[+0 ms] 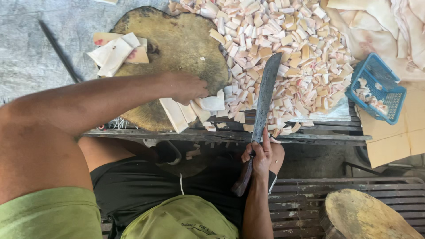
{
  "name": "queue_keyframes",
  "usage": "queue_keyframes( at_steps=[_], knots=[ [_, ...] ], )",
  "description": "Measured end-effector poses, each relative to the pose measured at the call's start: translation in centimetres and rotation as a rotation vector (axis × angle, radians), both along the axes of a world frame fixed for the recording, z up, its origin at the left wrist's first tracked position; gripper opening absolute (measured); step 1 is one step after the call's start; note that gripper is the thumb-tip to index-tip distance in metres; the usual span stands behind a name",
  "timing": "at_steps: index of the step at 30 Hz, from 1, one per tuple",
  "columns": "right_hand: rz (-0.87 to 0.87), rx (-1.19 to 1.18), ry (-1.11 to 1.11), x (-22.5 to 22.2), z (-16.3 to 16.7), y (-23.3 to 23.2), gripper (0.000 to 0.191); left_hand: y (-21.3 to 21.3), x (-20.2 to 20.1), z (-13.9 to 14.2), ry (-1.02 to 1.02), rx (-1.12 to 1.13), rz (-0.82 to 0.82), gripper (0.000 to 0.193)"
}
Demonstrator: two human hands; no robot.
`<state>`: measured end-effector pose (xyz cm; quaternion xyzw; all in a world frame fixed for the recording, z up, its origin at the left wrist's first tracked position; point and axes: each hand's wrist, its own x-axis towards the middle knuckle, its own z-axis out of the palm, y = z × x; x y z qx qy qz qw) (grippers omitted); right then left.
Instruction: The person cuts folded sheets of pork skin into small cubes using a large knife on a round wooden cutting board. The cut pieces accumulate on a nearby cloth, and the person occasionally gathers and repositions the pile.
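Observation:
My right hand (259, 156) grips the dark wooden handle of a long cleaver (265, 95) whose blade points away from me over a heap of small pale cut pieces (283, 48). My left hand (188, 87) reaches across a round, worn wooden chopping block (177, 40) and presses down on pale strips (186, 113) lying at the block's near edge. A few larger pale slabs (117, 52) rest at the block's far left.
A blue plastic basket (376, 86) with a few cut pieces sits at the right on cardboard. Large pale sheets (385, 22) lie at top right. A thin dark rod (59, 51) lies at left. A second wooden block (367, 217) rests on a slatted bench at bottom right.

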<state>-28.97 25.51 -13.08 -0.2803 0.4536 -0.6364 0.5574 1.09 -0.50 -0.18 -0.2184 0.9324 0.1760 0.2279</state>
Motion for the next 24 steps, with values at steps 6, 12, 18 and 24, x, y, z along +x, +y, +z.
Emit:
queue_keyframes(
  at_steps=[6, 12, 18, 24],
  knots=[
    [0.006, 0.039, 0.025, 1.2, 0.9, 0.0, 0.070, 1.0, 0.8, 0.9, 0.024, -0.061, -0.030, 0.024],
    [-0.035, 0.128, 0.038, 2.0, 1.5, 0.2, 0.071, -1.2, 4.1, 2.6, 0.091, -0.029, 0.213, 0.026],
    [0.002, 0.072, -0.002, 1.7, 1.1, 0.2, 0.072, -3.5, 11.2, 7.3, -0.042, -0.247, 0.587, 0.062],
    [-0.026, 0.105, 0.014, 1.5, 1.0, 0.5, 0.072, 3.5, 6.6, 4.5, 0.296, -0.024, 0.396, 0.061]
  ],
)
